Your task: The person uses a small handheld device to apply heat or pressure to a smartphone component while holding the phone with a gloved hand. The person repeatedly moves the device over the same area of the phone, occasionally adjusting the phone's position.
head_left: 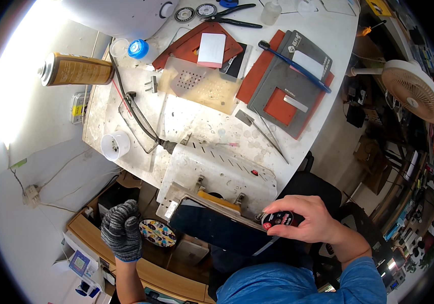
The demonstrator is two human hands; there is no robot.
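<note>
My right hand (303,218) is bare and pinches a small round wire spool (277,220) with a dark and red label. The spool is close to the right end of a dark glass screen panel (212,228), which stands tilted against the near side of a white metal machine (217,172). My left hand (122,230) wears a grey knitted glove. It is closed, off the panel's left end, and what it holds, if anything, is hidden. A yellow strip (218,199) shows between the panel and the machine.
On the table lie tweezers (273,140), a grey mat (288,81) with a blue brush (303,73), a spray can (77,69), a white cup (115,145) and black pliers (232,22). A black cable (131,104) runs to the machine. At right stands a fan (412,91).
</note>
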